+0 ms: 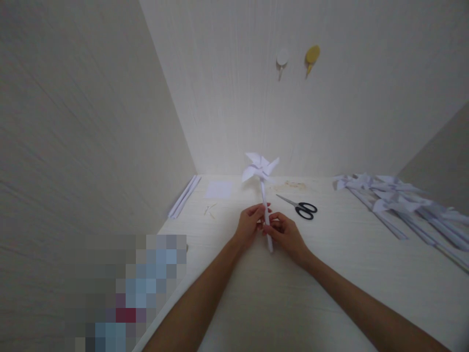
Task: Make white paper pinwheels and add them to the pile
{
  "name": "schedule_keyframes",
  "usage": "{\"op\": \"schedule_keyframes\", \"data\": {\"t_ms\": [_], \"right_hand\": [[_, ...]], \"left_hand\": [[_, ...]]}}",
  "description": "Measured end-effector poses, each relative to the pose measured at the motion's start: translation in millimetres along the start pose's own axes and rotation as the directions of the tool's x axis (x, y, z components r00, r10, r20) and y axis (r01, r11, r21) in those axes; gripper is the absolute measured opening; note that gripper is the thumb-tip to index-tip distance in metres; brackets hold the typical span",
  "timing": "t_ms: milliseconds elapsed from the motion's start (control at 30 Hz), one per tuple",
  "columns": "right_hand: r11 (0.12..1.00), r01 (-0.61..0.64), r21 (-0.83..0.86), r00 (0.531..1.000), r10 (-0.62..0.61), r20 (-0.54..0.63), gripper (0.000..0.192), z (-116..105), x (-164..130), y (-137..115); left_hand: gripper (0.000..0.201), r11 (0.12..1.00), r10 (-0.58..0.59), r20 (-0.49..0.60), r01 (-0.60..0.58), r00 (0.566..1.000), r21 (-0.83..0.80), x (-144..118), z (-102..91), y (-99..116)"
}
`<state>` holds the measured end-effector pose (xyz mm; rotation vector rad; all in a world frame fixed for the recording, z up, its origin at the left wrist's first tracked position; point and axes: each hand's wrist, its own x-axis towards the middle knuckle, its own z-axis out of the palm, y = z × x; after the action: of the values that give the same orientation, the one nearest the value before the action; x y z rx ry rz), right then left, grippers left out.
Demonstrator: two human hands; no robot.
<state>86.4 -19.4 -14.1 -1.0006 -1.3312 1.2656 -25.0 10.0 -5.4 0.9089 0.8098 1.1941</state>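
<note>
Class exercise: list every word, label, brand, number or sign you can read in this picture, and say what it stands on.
None can be read.
The paper pinwheel, held by the left hand and right hand, is plain white.
The scissors show no legible brand.
The square paper sheet looks blank.

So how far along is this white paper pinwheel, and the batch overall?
Done: a pile of finished white paper pinwheels lies at the right. In hand: the left hand and right hand grip the stick of an assembled white paper pinwheel. Left: a white paper square and strips lie unused.
</note>
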Motion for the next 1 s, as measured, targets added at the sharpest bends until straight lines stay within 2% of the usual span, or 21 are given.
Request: {"op": "schedule_keyframes", "data": {"t_ms": [167,367,433,500,600,733,833,1000], "right_hand": [[0.999,-0.007,-0.035,0.997,0.004,-0.076,0.022,-1.3,0.2,-0.6],[0.999,-0.013,-0.038,0.998,0.011,-0.056,0.021,-1.5,-0.1,1.0],[0.999,-0.018,-0.039,1.0,0.018,-0.013,0.02,-1.5,-0.3,0.8],[0.999,-0.01,-0.032,1.0,0.01,0.01,0.019,-1.6,-0.2,0.6],[1.0,0.003,-0.024,1.0,-0.003,-0.022,0.019,-1.3,0.8,1.1],[0.999,0.03,-0.035,1.0,-0.03,0.001,0.017,-0.2,2.2,4.5],[0.991,0.072,-0.116,0.996,-0.078,-0.048,0.016,0.0,3.2,6.7],[0.923,0.097,-0.373,0.965,-0.179,-0.193,0.012,-0.8,2.6,3.1]], "left_hand": [[0.033,0.994,0.004,-0.053,-0.01,0.999,-0.105,2.6,-5.5,3.9],[0.036,0.989,-0.031,-0.044,0.024,0.999,-0.145,3.7,-5.9,3.1],[0.036,0.99,-0.035,-0.051,0.028,0.998,-0.138,3.7,-4.7,2.1],[0.034,0.995,-0.032,-0.049,0.027,0.998,-0.1,3.6,-3.8,0.8],[0.027,0.999,-0.019,-0.012,0.019,1.0,0.034,3.4,-3.8,-1.7],[0.028,0.987,0.003,-0.014,0.0,1.0,0.158,3.8,-5.4,-3.4],[0.027,0.988,0.025,-0.025,-0.02,0.999,0.155,4.8,-5.3,-2.0],[0.025,0.982,0.069,-0.051,-0.058,0.996,0.178,5.8,-2.2,1.3]]}}
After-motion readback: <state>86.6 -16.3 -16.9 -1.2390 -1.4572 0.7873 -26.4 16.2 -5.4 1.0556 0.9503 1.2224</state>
